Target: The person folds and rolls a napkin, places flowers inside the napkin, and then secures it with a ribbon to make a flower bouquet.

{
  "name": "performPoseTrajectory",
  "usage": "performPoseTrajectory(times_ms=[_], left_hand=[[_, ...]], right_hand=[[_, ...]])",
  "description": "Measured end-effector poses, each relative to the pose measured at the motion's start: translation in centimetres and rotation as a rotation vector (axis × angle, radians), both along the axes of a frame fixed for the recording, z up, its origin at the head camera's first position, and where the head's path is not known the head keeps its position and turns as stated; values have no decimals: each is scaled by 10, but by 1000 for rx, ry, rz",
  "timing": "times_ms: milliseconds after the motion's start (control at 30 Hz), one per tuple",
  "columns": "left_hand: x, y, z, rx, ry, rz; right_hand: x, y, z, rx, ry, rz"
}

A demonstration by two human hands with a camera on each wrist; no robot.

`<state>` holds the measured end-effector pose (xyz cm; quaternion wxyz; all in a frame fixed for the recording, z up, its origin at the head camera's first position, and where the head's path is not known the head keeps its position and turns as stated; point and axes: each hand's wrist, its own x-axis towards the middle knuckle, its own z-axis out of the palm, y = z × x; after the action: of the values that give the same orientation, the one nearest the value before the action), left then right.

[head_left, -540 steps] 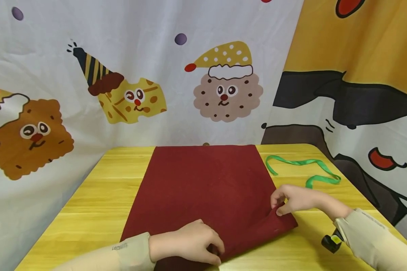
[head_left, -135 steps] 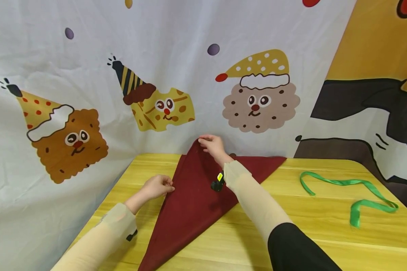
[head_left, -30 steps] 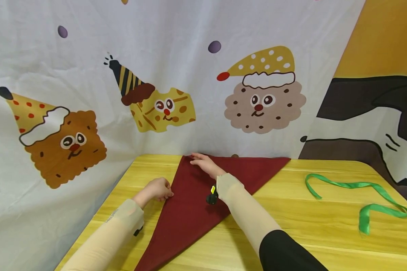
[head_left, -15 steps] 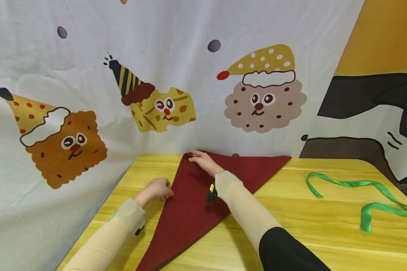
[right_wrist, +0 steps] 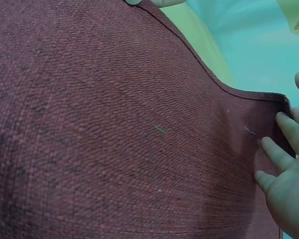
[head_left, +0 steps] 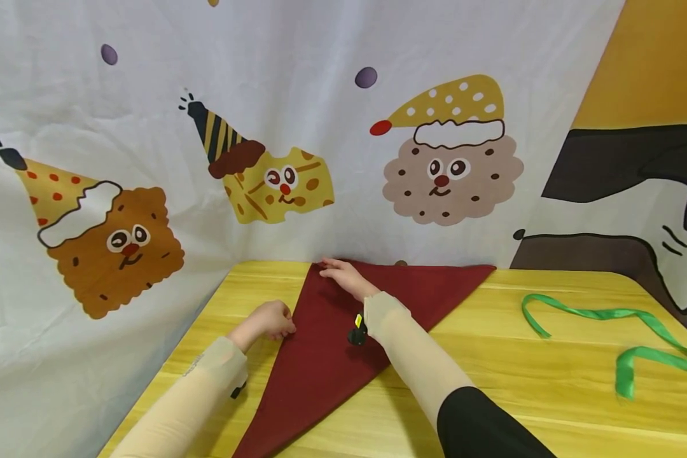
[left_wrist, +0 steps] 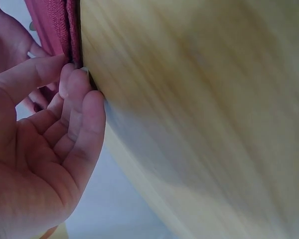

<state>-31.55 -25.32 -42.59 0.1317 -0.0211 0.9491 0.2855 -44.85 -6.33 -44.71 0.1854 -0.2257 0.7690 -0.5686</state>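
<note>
A dark red cloth [head_left: 315, 375], folded over into a triangle, lies across the wooden table. Along its left edge, my left hand [head_left: 271, 320] pinches the layered hems; the left wrist view shows the thumb and fingertips of the left hand [left_wrist: 45, 144] meeting on the cloth [left_wrist: 52, 20]. At the far left corner my right hand [head_left: 346, 278] reaches across and touches the fabric. In the right wrist view, the fingers [right_wrist: 276, 154] are fairly straight and rest on the cloth [right_wrist: 114, 124] by its corner. The right thumb stands away from the fabric there.
A green ribbon [head_left: 624, 313] lies loosely curved on the right of the wooden table [head_left: 492, 381]. Behind the table's far edge hangs a white curtain [head_left: 298, 51] printed with cartoon biscuits and cheese.
Eighteen seconds ago the cloth lay spread out; now it is a folded triangle. The right hand has lowered the corner it held up. Over the last second both hands barely moved.
</note>
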Motion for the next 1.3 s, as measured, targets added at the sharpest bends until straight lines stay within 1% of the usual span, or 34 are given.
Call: performPoseTrajectory(times_ms=[200,367,467,567,667,800,900,1033,1133,1300], left_hand=[[-1,0,-1,-7,1,-1],[-1,1,-1,-13,-3,-6],[0,2,2,-12,-2,-11],[1,3,3,-3,-4,-26],[1,2,5,3,-13,-39],[1,0,2,6,-20,-29],[2,0,-1,3,-10,-12],[6,2,0,7,-3,-2],[7,4,1,-4,1,-16],[9,7,-1,-75,33,-61]], right_hand=[[3,-1,-4,19,-20,37],[5,-1,-5,22,-13,36],[5,0,-6,31,12,19],[5,2,-7,54,49,-18],[5,5,-8,79,95,-38],[8,11,-8,100,135,-19],[16,22,-7,113,149,8],[31,38,-4,131,157,62],[44,52,-3,117,135,107],[68,68,-5,44,57,168]])
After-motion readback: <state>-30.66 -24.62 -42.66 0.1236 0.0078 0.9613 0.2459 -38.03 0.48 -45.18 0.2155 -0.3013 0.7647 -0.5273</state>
